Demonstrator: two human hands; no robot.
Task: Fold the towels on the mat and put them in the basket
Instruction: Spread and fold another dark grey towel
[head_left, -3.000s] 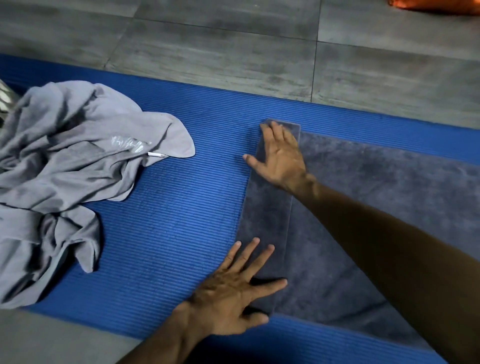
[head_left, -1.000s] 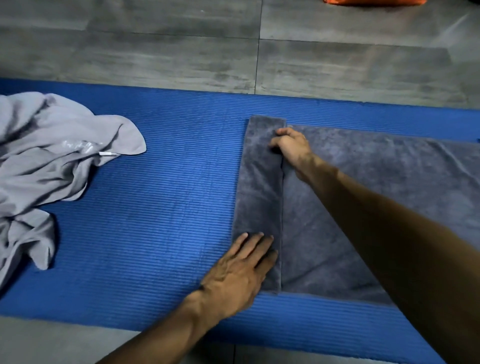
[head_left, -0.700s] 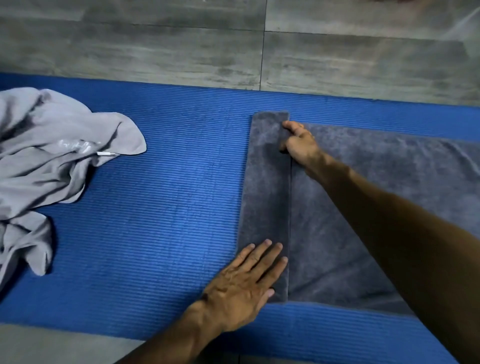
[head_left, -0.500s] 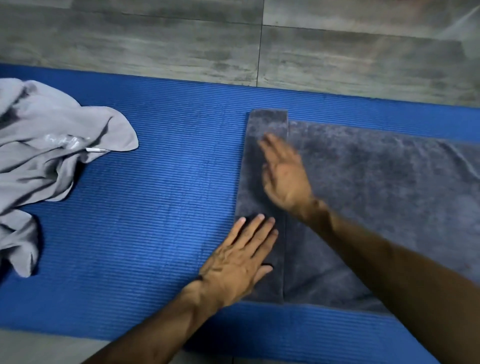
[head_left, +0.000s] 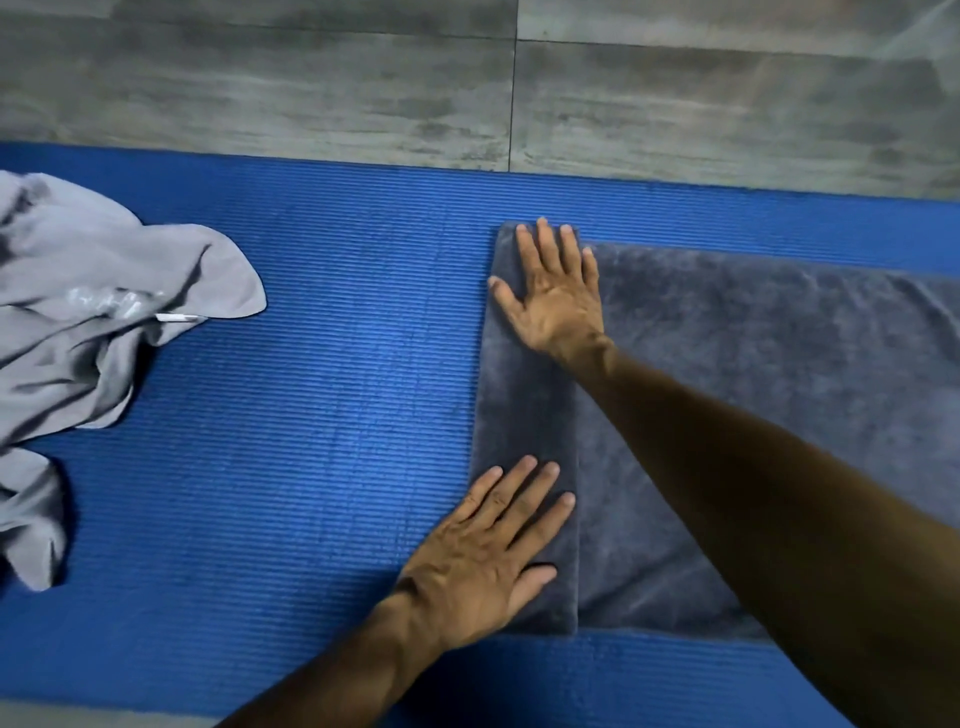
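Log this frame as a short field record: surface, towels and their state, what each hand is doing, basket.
surface: ribbed blue foam mat on grey floor tiles
dark grey plush towel: flat, left end folded into a narrow strip
light grey crumpled cloth: unfolded heap, far left
left hand: open, flat on strip's near end
right hand: open, flat on strip's far end
basket: not in view

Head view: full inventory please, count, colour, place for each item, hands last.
Floor tiles: several, grey wood-look, along the top beyond the mat.
Mat: 1, blue ribbed, across the middle of the view.
Dark towel: 1, dark grey, flat on the mat at right, its left end folded over into a narrow strip.
Light towel: 1 heap, pale grey, crumpled on the mat at far left; whether it is more than one cloth cannot be told.
Left hand: 1, flat on the strip's near end.
Right hand: 1, flat on the strip's far end.
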